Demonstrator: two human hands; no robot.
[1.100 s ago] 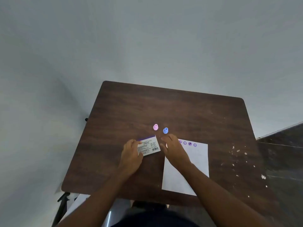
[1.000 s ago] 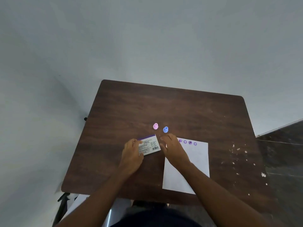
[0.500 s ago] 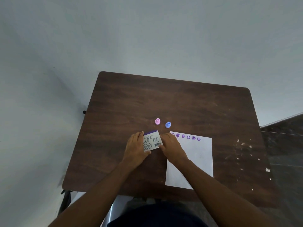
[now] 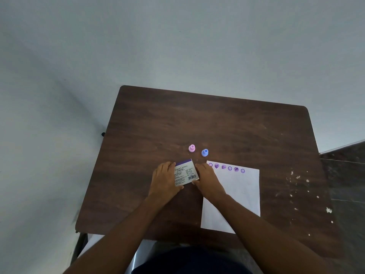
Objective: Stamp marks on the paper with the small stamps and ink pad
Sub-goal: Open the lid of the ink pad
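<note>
Stamps [image 4: 191, 148]: two; marks [image 4: 226, 167]: six.

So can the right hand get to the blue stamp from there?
Probably yes. The blue stamp stands alone on the table just beyond the right hand, with nothing between them. That hand would first have to let go of the ink pad box.
</note>
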